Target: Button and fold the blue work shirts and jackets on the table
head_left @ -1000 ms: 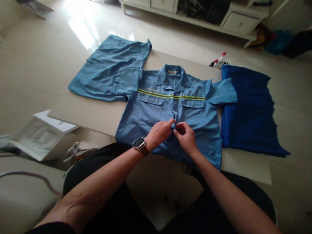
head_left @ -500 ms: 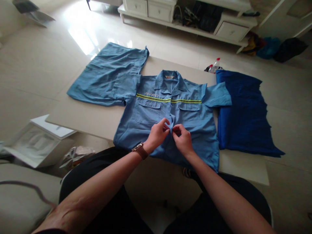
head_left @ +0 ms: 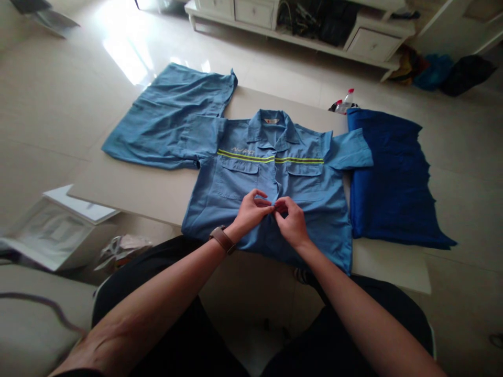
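Closest in, a lap in black trousers [head_left: 157,293], both forearms reaching forward over it, a brown-strapped watch [head_left: 222,238] on the left wrist; the left hand [head_left: 251,212] and right hand [head_left: 290,222] meet fingertip to fingertip, each pinched tight on the front edge of the blue work shirt [head_left: 318,209], just below its chest pockets; the work shirt lies flat, face up, collar away, near the front edge of the pale table [head_left: 149,191], its hem hanging slightly over; just beside it on the right, a dark blue cloth [head_left: 389,178]; on the left, under its sleeve, a second light blue garment [head_left: 176,115]; beyond, a bottle [head_left: 346,99]; farthest, a white cabinet [head_left: 369,44].
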### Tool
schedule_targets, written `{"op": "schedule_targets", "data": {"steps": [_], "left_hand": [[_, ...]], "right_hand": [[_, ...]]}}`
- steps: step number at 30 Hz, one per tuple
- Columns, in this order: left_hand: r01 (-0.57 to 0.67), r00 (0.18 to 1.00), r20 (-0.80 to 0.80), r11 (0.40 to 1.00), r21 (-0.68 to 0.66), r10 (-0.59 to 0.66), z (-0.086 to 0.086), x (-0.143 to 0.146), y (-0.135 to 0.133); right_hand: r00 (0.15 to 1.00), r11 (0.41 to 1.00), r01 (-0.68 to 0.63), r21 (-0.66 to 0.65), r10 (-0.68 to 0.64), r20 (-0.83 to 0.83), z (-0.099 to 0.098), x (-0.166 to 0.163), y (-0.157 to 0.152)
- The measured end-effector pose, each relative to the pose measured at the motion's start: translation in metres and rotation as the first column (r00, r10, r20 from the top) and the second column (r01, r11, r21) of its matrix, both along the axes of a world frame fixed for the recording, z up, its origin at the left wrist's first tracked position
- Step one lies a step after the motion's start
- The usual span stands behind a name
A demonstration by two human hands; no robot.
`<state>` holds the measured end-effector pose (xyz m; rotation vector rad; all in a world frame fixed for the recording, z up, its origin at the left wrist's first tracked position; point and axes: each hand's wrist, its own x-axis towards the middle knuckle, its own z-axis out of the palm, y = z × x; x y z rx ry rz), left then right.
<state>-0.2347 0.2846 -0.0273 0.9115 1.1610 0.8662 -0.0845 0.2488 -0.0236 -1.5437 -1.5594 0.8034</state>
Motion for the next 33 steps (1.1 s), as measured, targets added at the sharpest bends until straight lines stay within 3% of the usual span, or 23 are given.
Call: {"op": "schedule_targets", "data": {"steps": [10, 16, 23, 29, 33], "left_hand": [[-0.091, 0.996, 0.024, 0.996, -0.004, 0.092, 0.002, 0.002, -0.002], [-0.120, 0.993, -0.002, 0.992, 0.039, 0.120, 0.004, 0.003, -0.001], [-0.044, 0.999, -0.007, 0.999, -0.004, 0.044, 0.010, 0.001, 0.002], [0.100, 0.992, 0.083, 0.990, -0.098, -0.092, 0.011, -0.004, 0.004], [0.124, 0.990, -0.059, 0.992, -0.028, -0.126, 0.004, -0.008, 0.003]], "right_hand": [[0.999, 1.000, 0.028, -0.009, -0.029, -0.025, -0.005, 0.000, -0.001], [0.999, 0.999, 0.036, 0.037, -0.037, 0.012, 0.005, -0.001, -0.002], [0.950, 0.963, -0.195, 0.187, 0.138, 0.280, 0.005, 0.009, -0.011], [0.802, 0.836, -0.454, 0.309, 0.233, 0.550, 0.006, 0.014, -0.016], [0.767, 0.805, -0.525, 0.276, 0.307, 0.564, 0.010, 0.013, -0.013]]}}
